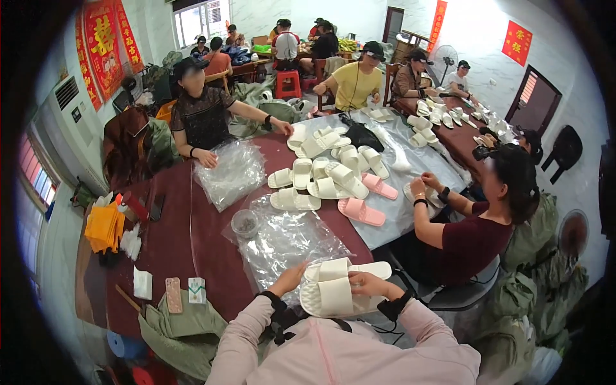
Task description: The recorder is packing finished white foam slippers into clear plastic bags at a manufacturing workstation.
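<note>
Right in front of me is a pair of white slippers, one nearer slipper [328, 296] with a quilted-looking footbed and a farther slipper [340, 268] lying partly behind it. My right hand [372, 285] is closed on the pair near the heel end, thumb and fingers by the strap. At the toe end, my left hand [289, 280] grips the side of the slippers; its fingertips are partly hidden. Just beyond it, a stack of clear plastic bags [295, 234] lies flat on the dark red tabletop [212, 256].
A pile of white slippers [327, 179] and pink slippers [362, 212] covers the table's middle. A clear tub [244, 223] stands on the bags. Co-workers sit left, across and right. Orange bags [104, 228], a phone [173, 295] and small packs [197, 290] lie at left.
</note>
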`<state>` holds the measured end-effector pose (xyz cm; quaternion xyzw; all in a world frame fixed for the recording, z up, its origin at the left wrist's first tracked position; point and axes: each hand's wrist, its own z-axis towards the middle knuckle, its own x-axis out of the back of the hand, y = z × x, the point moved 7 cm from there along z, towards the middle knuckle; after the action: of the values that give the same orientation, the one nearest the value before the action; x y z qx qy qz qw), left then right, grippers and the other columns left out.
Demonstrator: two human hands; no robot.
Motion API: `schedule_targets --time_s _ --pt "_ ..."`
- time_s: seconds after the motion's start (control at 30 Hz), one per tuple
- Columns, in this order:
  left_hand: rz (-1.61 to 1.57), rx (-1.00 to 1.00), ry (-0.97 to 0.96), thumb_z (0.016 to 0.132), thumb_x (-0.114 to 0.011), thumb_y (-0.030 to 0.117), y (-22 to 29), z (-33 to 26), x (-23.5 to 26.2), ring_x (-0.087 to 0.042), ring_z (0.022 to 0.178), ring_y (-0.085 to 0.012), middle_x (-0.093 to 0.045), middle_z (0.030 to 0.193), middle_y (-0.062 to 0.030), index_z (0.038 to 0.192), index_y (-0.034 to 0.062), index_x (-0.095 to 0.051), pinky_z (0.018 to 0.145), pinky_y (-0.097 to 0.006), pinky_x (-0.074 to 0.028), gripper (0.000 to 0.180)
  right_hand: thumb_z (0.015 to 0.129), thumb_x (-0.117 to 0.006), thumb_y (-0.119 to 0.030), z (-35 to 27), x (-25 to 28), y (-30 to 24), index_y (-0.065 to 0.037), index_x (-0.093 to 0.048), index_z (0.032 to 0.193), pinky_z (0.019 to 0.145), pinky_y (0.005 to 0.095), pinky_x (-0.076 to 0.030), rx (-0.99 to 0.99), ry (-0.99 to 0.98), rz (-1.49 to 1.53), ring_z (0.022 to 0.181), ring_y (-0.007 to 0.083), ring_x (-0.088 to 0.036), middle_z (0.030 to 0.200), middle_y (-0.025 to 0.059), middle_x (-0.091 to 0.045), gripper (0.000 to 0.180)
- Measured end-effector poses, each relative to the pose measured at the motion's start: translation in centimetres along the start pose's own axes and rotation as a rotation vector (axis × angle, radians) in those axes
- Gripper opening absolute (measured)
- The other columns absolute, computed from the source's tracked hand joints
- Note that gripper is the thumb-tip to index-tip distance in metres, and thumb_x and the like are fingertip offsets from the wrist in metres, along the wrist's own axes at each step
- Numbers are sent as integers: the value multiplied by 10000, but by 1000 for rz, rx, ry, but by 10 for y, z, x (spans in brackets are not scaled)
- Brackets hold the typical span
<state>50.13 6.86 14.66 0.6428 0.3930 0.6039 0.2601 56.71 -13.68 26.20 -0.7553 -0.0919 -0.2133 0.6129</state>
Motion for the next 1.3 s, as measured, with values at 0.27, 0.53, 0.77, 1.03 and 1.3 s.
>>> schedule_targets --time_s 0.27,0.53,0.77,1.03,1.3 --pt "133 76 -113 928 -347 289 36 -7 9 -514 1030 -369 -514 1146 -216 1315 178 -353 869 -381 -406 403 795 -586 -169 0 14 37 -56 -610 1039 892 322 -384 -117 272 -7 1048 250 -497 1161 113 -505 269" --pt "-118 -128 245 916 -348 215 57 -4 24 -432 1132 -355 -437 1231 -241 1287 0 -344 927 -362 -355 429 790 -575 -164 1 22 42 -46 -620 1015 872 338 -403 -233 488 125 1029 277 -512 1142 127 -514 259" --pt "-290 -64 274 934 -299 226 65 2 34 -394 1181 -339 -426 1250 -239 1297 -40 -301 979 -336 -312 450 767 -573 -148 6 25 47 -52 -625 1005 834 362 -426 -72 586 -60 997 302 -536 1101 143 -540 262" --pt "449 -179 305 889 -381 266 90 11 12 -310 1195 -436 -298 1346 -213 1305 132 -365 926 -577 -266 437 649 -617 -200 18 4 -11 -74 -601 782 755 380 -405 42 632 -724 883 255 -511 917 93 -528 184" --pt "580 -316 252 866 -422 212 119 6 -4 -221 1222 -478 -248 1374 -192 1328 156 -329 937 -628 -189 474 703 -611 -228 28 -15 -15 -77 -571 861 842 371 -367 0 533 -767 1002 242 -455 1055 98 -488 222"
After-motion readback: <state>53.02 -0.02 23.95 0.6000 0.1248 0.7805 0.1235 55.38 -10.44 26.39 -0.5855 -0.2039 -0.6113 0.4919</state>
